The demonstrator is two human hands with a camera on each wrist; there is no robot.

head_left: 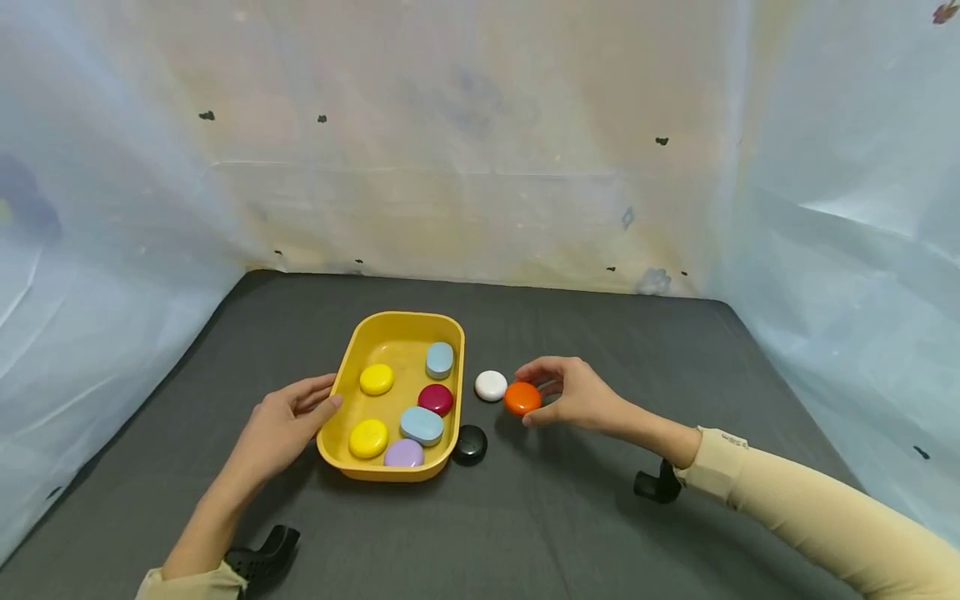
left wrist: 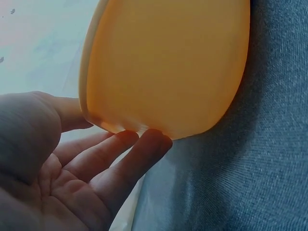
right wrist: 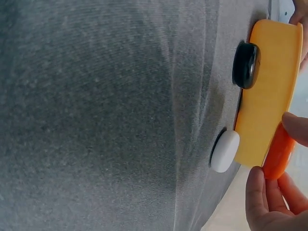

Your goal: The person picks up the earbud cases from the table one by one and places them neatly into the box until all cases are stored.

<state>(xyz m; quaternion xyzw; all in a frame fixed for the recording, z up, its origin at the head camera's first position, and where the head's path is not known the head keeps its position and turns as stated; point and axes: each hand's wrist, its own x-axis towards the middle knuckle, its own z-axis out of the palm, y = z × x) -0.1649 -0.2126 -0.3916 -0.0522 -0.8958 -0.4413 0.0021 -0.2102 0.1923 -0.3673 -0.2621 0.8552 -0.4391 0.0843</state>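
Note:
My right hand (head_left: 581, 398) pinches a glossy orange disc (head_left: 522, 398) between thumb and fingertips; in the right wrist view the orange disc (right wrist: 279, 153) is raised off the cloth. At the left side of a yellow tray (head_left: 401, 354), my left hand (head_left: 279, 429) holds the edge, its thumb at the rim and its fingers (left wrist: 103, 156) against the outer wall. Several smooth pieces lie inside the tray: yellow discs (head_left: 377, 379), light blue ovals (head_left: 422, 425), a dark red disc (head_left: 435, 399) and a lilac one (head_left: 403, 453).
On the dark grey cloth (head_left: 555, 517), a white disc (head_left: 491, 386) lies between the tray and my right hand. A black disc (head_left: 470, 445) sits right by the tray's near right corner. Pale plastic sheeting (head_left: 465, 167) rises behind and at both sides.

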